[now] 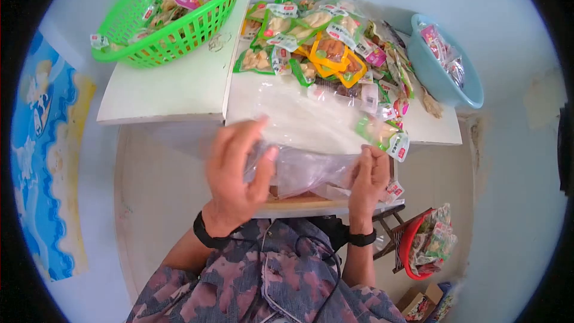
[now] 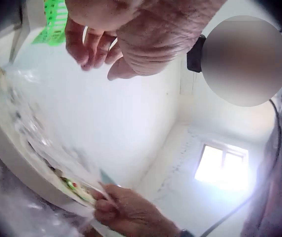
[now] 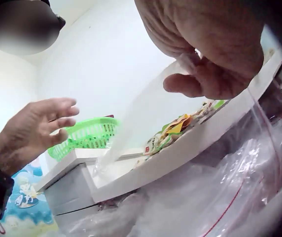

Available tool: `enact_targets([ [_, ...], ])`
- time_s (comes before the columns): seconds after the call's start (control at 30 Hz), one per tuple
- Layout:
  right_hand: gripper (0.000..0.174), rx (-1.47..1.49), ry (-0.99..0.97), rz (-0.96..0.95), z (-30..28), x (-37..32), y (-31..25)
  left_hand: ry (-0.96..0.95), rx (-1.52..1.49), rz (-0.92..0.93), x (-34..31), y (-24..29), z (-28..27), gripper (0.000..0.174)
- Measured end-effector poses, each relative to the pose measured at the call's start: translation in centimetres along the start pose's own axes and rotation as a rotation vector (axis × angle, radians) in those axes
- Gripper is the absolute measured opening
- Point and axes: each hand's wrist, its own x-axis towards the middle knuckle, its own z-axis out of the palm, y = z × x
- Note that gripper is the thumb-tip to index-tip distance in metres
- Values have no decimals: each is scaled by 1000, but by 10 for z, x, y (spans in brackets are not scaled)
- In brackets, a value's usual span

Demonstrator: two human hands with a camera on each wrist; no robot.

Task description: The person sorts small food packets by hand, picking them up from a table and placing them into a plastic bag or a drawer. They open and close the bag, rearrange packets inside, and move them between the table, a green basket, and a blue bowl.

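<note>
A clear plastic bag (image 1: 299, 116) stretches over the front of the white table, its right edge pinched between the thumb and fingers of my right hand (image 1: 369, 179). In the right wrist view the bag (image 3: 138, 113) hangs as a translucent sheet from that hand (image 3: 215, 64). My left hand (image 1: 236, 164) is blurred, at the bag's left side, with fingers spread apart and loosely bent. Nothing shows between those fingers in the left wrist view, where the left hand (image 2: 131, 39) appears above the right hand (image 2: 131, 212). More clear zip bags (image 3: 240, 182) lie below the table edge.
Several small snack packets (image 1: 329, 48) are piled at the back of the table. A green basket (image 1: 179, 30) with packets stands at the left, a blue basin (image 1: 445, 63) at the right. Lower right, a red basin (image 1: 412, 251) holds more packets.
</note>
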Motion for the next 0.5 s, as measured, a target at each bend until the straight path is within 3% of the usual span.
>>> enact_targets([
  [0.03, 15, 12, -41, -14, 4, 2, 9, -93, -218, -107, 1, 9, 4, 35],
  [0.13, 14, 115, -195, 24, 28, -7, -4, -366, -336, -269, 10, 8, 29, 28],
  [0.23, 12, 129, -258, -6, 45, -14, -11, -439, -440, -429, 8, -12, 61, 25],
  [0.33, 16, 66, -339, -107, 51, -16, -11, -539, -653, -699, 13, -18, 69, 24],
  [0.5, 16, 0, -365, -228, 53, -12, -9, -404, -571, -545, 6, -35, 76, 19],
])
